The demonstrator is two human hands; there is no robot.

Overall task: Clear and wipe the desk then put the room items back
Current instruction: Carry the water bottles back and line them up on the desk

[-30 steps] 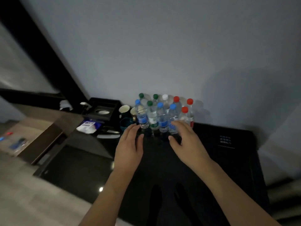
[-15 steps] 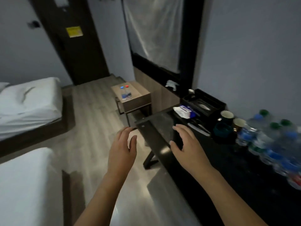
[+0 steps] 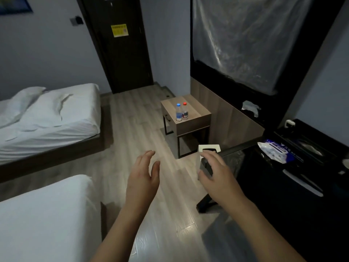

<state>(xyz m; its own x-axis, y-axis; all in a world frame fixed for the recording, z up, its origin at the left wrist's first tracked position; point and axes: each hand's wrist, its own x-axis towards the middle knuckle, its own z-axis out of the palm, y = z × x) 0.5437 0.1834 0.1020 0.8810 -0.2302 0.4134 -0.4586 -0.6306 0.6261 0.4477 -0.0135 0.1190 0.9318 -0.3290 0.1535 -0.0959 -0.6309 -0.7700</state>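
Right hand [image 3: 219, 178] fingers curled over small box [image 3: 208, 154] at desk [image 3: 283, 195] corner, 2 o'clock; left hand [image 3: 143, 176] fingers loose, holding nothing. Secure grip before lifting clear.

Black glossy desk [image 3: 283, 214] as landmark. On it, near far end — white wipes pack [image 3: 273, 151] with blue print. Just off desk's near-left corner — white box [image 3: 209, 148] with dark inner panel. Beyond desk's far end — light brown wood-grain side table [image 3: 196, 114] on black frame, carrying two clear bottles: blue cap, blue label [image 3: 178, 112]; red cap, red-and-white label [image 3: 185, 111]. Left of desk — pale grey-brown plank floor [image 3: 132, 129], white beds [image 3: 47, 114] on dark brown bases. Far beyond desk — dark brown door [image 3: 117, 53] with yellow notice [image 3: 119, 30].
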